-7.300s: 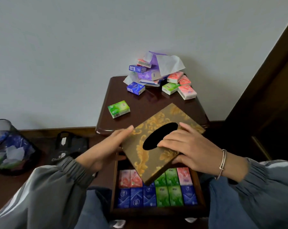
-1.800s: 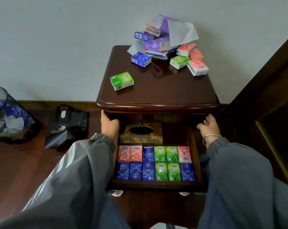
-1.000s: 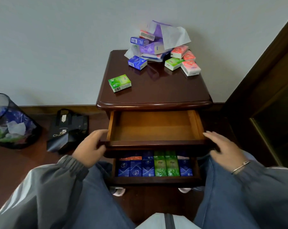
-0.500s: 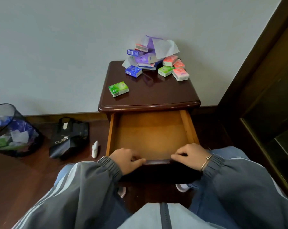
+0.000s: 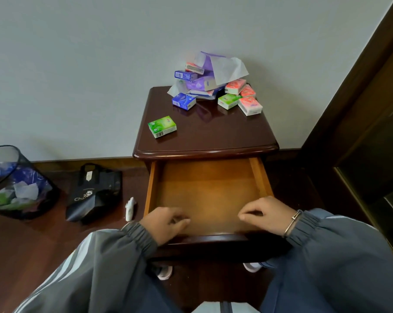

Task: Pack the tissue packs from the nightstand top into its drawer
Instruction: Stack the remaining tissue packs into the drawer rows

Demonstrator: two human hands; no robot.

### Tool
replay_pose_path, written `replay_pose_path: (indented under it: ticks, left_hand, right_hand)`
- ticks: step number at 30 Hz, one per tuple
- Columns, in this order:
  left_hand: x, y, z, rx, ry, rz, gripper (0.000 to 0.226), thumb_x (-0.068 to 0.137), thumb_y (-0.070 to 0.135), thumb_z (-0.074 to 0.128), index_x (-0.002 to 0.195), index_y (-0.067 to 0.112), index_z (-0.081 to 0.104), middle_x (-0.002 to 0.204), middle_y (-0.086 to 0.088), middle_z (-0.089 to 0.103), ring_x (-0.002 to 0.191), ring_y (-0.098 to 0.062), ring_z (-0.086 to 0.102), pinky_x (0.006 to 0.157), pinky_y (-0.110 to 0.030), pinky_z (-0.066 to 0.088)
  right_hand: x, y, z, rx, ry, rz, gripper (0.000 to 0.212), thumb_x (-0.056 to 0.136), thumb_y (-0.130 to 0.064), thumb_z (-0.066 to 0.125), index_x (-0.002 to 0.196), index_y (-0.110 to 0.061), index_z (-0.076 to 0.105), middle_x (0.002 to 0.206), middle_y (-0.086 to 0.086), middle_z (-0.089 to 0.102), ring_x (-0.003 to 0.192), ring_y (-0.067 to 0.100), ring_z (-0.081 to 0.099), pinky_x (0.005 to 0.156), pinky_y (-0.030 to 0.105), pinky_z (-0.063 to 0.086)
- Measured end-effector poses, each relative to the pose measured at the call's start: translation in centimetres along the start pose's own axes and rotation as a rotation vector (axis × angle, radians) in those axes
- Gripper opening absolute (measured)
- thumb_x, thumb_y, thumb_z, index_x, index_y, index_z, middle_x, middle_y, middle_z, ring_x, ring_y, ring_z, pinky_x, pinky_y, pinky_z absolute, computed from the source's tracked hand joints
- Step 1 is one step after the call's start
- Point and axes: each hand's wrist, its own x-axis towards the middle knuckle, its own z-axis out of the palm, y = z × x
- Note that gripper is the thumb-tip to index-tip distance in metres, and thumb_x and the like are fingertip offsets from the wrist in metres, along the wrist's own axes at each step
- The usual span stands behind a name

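Observation:
The dark wooden nightstand (image 5: 215,137) has its top drawer (image 5: 208,188) pulled out, and its orange-brown floor is bare. A lone green tissue pack (image 5: 162,126) lies on the left of the top. At the back, a heap of purple wrapping (image 5: 205,83) carries and adjoins blue (image 5: 183,101), green (image 5: 229,101) and pink (image 5: 250,105) packs. My left hand (image 5: 166,224) and my right hand (image 5: 266,213) hover over the drawer's near end, fingers curled, holding nothing. The lower drawer is hidden under the top one.
A mesh waste bin (image 5: 12,184) with wrappers stands on the floor at left. Beside it are a black bag (image 5: 94,190) and a small white object (image 5: 130,208). Dark wooden furniture (image 5: 360,114) borders the right. My knees are under the drawer.
The patterned tissue box went into the lower drawer, which then closed under the top drawer. I pulled the top drawer fully out; my fingers have since lifted off its front edge.

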Motion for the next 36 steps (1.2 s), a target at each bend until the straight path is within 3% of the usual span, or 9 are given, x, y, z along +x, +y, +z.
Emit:
replay_pose_path:
  ticks: [4, 6, 8, 11, 17, 23, 27, 32, 36]
  left_hand:
    - [3.0, -1.4, -4.0, -0.071, 0.250, -0.023, 0.032, 0.093, 0.032, 0.055, 0.124, 0.027, 0.054, 0.114, 0.010, 0.060, 0.093, 0.004, 0.054, 0.078, -0.008, 0.043]
    - [5.3, -2.2, -6.4, -0.047, 0.424, -0.020, 0.041, 0.092, 0.030, 0.057, 0.131, 0.020, 0.052, 0.124, 0.001, 0.058, 0.107, -0.008, 0.054, 0.093, -0.022, 0.045]
    - [8.0, -2.9, -8.4, -0.003, 0.545, -0.060, 0.048, 0.092, 0.030, 0.058, 0.136, 0.014, 0.048, 0.133, -0.008, 0.052, 0.121, -0.022, 0.050, 0.104, -0.036, 0.041]
    - [12.1, -3.2, -10.2, 0.034, 0.667, -0.168, 0.055, 0.093, 0.033, 0.056, 0.141, 0.011, 0.041, 0.146, -0.012, 0.038, 0.133, -0.031, 0.036, 0.109, -0.043, 0.031]
    - [17.7, -4.0, -11.0, 0.051, 0.678, -0.276, 0.058, 0.098, 0.043, 0.038, 0.149, 0.017, 0.026, 0.158, -0.010, 0.017, 0.144, -0.029, 0.016, 0.115, -0.048, 0.018]
    - [19.8, -5.5, -10.3, 0.062, 0.688, -0.239, 0.056, 0.099, 0.042, 0.036, 0.147, 0.014, 0.032, 0.149, -0.012, 0.036, 0.137, -0.032, 0.030, 0.112, -0.045, 0.025]
    - [20.4, -5.4, -10.1, 0.008, 0.746, -0.231, 0.055, 0.093, 0.048, 0.046, 0.140, 0.018, 0.043, 0.132, -0.011, 0.050, 0.120, -0.032, 0.044, 0.100, -0.045, 0.034]
    - [20.8, -5.5, -10.1, -0.083, 0.768, -0.193, 0.058, 0.085, 0.054, 0.058, 0.131, 0.020, 0.051, 0.120, -0.008, 0.055, 0.112, -0.028, 0.051, 0.095, -0.042, 0.039]
    - [20.5, -5.8, -10.1, -0.155, 0.784, -0.179, 0.063, 0.081, 0.057, 0.061, 0.131, 0.019, 0.051, 0.120, -0.005, 0.054, 0.112, -0.022, 0.051, 0.093, -0.035, 0.040]
  right_hand:
    - [2.3, 1.5, -3.9, 0.056, 0.307, 0.012, 0.016, 0.088, -0.027, 0.061, 0.098, -0.027, 0.072, 0.096, -0.016, 0.068, 0.091, -0.002, 0.060, 0.081, 0.012, 0.045]
    - [4.2, 2.6, -6.2, 0.045, 0.472, 0.031, 0.017, 0.088, -0.021, 0.060, 0.098, -0.025, 0.072, 0.096, -0.013, 0.068, 0.091, 0.002, 0.060, 0.078, 0.010, 0.041]
    - [6.9, 3.9, -8.2, 0.022, 0.623, 0.074, 0.019, 0.088, -0.018, 0.058, 0.101, -0.019, 0.071, 0.102, -0.003, 0.070, 0.096, 0.013, 0.062, 0.082, 0.020, 0.043]
    - [11.5, 5.3, -10.5, -0.035, 0.743, 0.207, 0.029, 0.089, -0.019, 0.056, 0.116, -0.012, 0.062, 0.118, 0.009, 0.064, 0.110, 0.027, 0.057, 0.091, 0.031, 0.043]
    - [18.4, 6.6, -12.3, -0.072, 0.755, 0.348, 0.054, 0.087, -0.030, 0.058, 0.134, -0.009, 0.039, 0.136, 0.017, 0.043, 0.125, 0.035, 0.040, 0.101, 0.044, 0.038]
    - [21.8, 7.9, -13.0, -0.129, 0.643, 0.359, 0.067, 0.088, -0.043, 0.054, 0.144, -0.017, 0.028, 0.155, 0.010, 0.019, 0.139, 0.033, 0.024, 0.110, 0.046, 0.029]
    - [21.5, 7.6, -12.7, -0.199, 0.701, 0.229, 0.041, 0.085, -0.040, 0.059, 0.114, -0.012, 0.054, 0.134, 0.011, 0.042, 0.119, 0.034, 0.046, 0.091, 0.042, 0.043]
    - [20.6, 5.5, -12.7, -0.366, 0.706, 0.088, 0.034, 0.085, -0.046, 0.050, 0.099, -0.017, 0.062, 0.104, 0.009, 0.056, 0.098, 0.031, 0.054, 0.085, 0.041, 0.042]
    - [24.1, 3.9, -15.3, -0.268, 0.684, 0.138, 0.042, 0.084, -0.047, 0.054, 0.116, -0.020, 0.057, 0.124, 0.011, 0.050, 0.114, 0.034, 0.048, 0.094, 0.046, 0.043]
